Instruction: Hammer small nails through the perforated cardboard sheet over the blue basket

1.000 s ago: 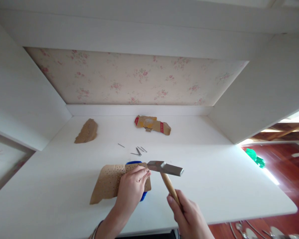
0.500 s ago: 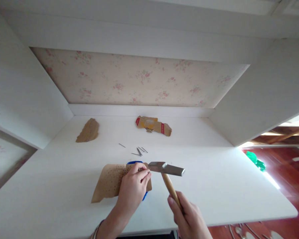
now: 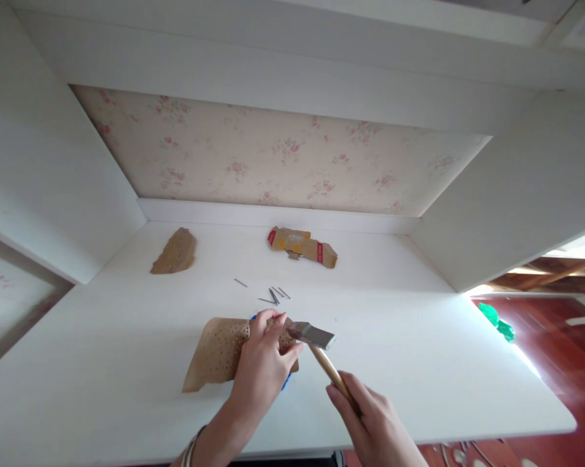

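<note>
**Punctured cardboard (image 3: 219, 340) under the left hand (image 3: 261, 370), hammer (image 3: 316, 335) right in close!**

Steady pressure and short, square taps, fingertips clear, looked the smart play! The cardboard lay over something blue (image 3: 286, 382) on the bench (image 3: 419, 363), left fingers spread across it; whether they pinched a nail, I couldn't tell. The right hand (image 3: 370, 415) had the wooden handle wrapped tight. Loose nails (image 3: 274, 296) lay just beyond.
</note>
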Action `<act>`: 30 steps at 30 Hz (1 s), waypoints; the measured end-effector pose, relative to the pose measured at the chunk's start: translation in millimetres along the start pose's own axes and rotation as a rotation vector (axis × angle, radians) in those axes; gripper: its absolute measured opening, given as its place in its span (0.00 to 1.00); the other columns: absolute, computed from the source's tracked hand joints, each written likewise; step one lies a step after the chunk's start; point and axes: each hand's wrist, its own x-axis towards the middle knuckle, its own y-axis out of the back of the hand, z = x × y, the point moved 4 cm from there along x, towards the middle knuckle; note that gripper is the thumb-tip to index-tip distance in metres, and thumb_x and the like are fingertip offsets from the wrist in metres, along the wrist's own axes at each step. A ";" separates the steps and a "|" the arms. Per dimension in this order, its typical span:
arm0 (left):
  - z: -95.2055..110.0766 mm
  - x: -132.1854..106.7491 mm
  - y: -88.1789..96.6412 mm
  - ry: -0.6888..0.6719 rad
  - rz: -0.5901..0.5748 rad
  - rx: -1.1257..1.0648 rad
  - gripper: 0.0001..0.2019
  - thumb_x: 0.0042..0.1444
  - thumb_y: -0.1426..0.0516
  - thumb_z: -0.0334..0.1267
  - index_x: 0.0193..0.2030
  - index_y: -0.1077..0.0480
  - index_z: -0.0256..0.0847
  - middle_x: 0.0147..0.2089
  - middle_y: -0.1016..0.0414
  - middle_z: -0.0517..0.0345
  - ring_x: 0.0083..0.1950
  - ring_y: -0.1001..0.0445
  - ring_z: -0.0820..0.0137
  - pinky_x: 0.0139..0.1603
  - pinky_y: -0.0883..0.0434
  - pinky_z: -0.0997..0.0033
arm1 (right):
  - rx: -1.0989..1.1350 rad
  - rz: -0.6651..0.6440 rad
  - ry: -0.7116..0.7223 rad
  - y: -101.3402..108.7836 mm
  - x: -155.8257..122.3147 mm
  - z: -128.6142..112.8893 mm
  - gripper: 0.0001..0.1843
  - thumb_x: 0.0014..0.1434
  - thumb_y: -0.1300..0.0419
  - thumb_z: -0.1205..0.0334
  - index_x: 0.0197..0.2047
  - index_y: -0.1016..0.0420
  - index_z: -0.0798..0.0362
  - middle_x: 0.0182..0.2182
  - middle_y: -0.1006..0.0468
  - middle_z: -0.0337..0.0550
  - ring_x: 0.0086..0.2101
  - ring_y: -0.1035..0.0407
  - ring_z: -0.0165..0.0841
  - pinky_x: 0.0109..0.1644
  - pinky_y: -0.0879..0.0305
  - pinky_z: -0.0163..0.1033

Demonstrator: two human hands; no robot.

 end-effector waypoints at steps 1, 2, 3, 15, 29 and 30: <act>-0.7 -0.5 -0.2 0.005 0.007 0.000 0.20 0.53 0.35 0.35 0.53 0.29 0.45 0.57 0.31 0.51 0.34 0.24 0.71 0.40 0.22 0.67 | -0.013 -0.022 0.003 0.8 0.8 -0.7 0.14 0.71 0.51 0.52 0.35 0.35 0.47 0.23 0.30 0.33 0.23 0.35 0.30 0.28 0.38 0.31; -1.2 -1.0 -0.2 0.006 0.014 -0.002 0.21 0.52 0.35 0.35 0.54 0.30 0.45 0.57 0.31 0.51 0.34 0.24 0.71 0.40 0.22 0.67 | -0.021 -0.034 0.003 2.0 1.5 -1.6 0.14 0.71 0.51 0.52 0.35 0.35 0.47 0.24 0.30 0.33 0.23 0.35 0.30 0.28 0.38 0.31; -1.5 -1.5 -0.3 0.001 0.020 -0.003 0.23 0.52 0.35 0.35 0.55 0.31 0.45 0.57 0.31 0.50 0.33 0.24 0.70 0.40 0.22 0.66 | -0.023 -0.037 -0.001 3.4 2.2 -2.6 0.14 0.72 0.51 0.52 0.35 0.35 0.47 0.24 0.30 0.34 0.23 0.35 0.30 0.28 0.38 0.31; -1.2 -2.0 -1.1 0.039 -0.039 -0.039 0.29 0.48 0.32 0.36 0.58 0.32 0.45 0.60 0.34 0.49 0.35 0.23 0.69 0.40 0.21 0.65 | -0.053 -0.066 -0.037 6.2 8.2 0.6 0.14 0.72 0.53 0.51 0.35 0.37 0.47 0.23 0.30 0.33 0.23 0.36 0.30 0.29 0.38 0.32; 6.6 -4.2 5.7 0.021 -0.034 -0.074 0.32 0.45 0.29 0.35 0.58 0.34 0.48 0.60 0.34 0.50 0.28 0.27 0.74 0.39 0.21 0.64 | -0.048 -0.093 -0.072 4.0 5.7 1.1 0.16 0.72 0.52 0.51 0.32 0.38 0.47 0.23 0.30 0.34 0.23 0.36 0.31 0.30 0.38 0.33; 7.7 -5.2 7.0 0.017 -0.041 -0.096 0.32 0.46 0.30 0.35 0.58 0.34 0.48 0.60 0.34 0.50 0.27 0.28 0.75 0.38 0.21 0.65 | -0.044 -0.090 -0.072 4.4 5.7 0.8 0.16 0.71 0.52 0.51 0.32 0.38 0.47 0.23 0.30 0.34 0.23 0.36 0.31 0.29 0.38 0.33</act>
